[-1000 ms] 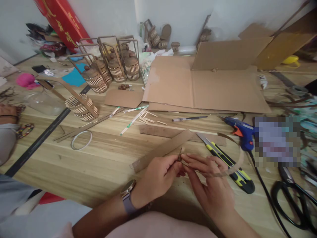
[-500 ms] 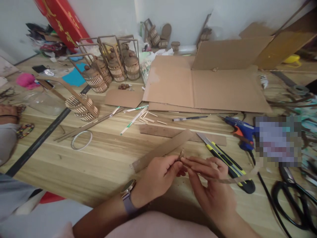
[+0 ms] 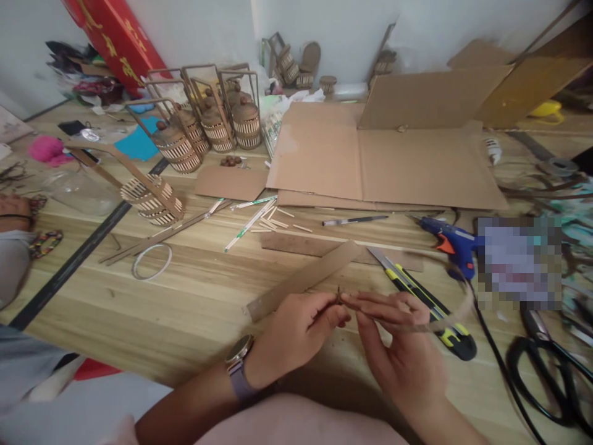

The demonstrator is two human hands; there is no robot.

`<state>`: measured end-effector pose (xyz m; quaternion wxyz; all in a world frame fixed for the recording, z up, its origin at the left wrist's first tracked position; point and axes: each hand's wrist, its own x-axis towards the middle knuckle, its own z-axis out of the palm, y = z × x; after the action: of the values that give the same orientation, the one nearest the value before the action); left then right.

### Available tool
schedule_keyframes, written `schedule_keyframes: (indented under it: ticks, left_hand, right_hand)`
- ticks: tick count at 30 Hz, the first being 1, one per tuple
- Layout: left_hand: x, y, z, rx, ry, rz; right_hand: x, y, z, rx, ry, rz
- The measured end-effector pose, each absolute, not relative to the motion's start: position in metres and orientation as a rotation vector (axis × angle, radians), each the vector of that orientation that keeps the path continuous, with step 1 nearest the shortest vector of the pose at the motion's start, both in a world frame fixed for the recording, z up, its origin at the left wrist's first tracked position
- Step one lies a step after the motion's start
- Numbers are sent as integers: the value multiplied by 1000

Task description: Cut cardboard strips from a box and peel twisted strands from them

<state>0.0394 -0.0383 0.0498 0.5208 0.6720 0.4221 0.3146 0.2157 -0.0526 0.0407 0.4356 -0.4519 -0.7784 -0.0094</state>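
Observation:
My left hand [image 3: 296, 327], with a watch [image 3: 239, 355] on its wrist, pinches the small end of a narrow brown strip [image 3: 456, 318]. Fingers of my right hand [image 3: 403, 352] close on the same strip, close beside the left fingertips. Its free length runs out behind the right hand and curls up over a yellow and black utility knife [image 3: 428, 303]. The strip's end is mostly hidden between the fingers. Beyond the hands, a flat cardboard strip [image 3: 301, 281] lies slantwise across another brown strip [image 3: 296, 243].
A blue glue gun [image 3: 456, 238] and black-handled scissors [image 3: 542, 377] lie right. Thin sticks [image 3: 273, 219], a pen [image 3: 354, 220] and large cardboard [image 3: 319, 154] are beyond. Several small lidded baskets [image 3: 178, 148] stand back left; a tape ring [image 3: 152, 261] lies nearer. Another person's hand [image 3: 13, 207] shows far left.
My right hand has shifted slightly right and down, its fingers a little straighter. The strip's free end now curls higher, toward the glue gun. My left hand stays nearly in place.

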Motion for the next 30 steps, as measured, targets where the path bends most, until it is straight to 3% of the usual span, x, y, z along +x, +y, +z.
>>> schedule_keyframes:
  ticks: [30]
  left_hand:
    - [42,-42,50,1568,1041,780]
  right_hand:
    - [212,-54,35,-1116,-1886,17]
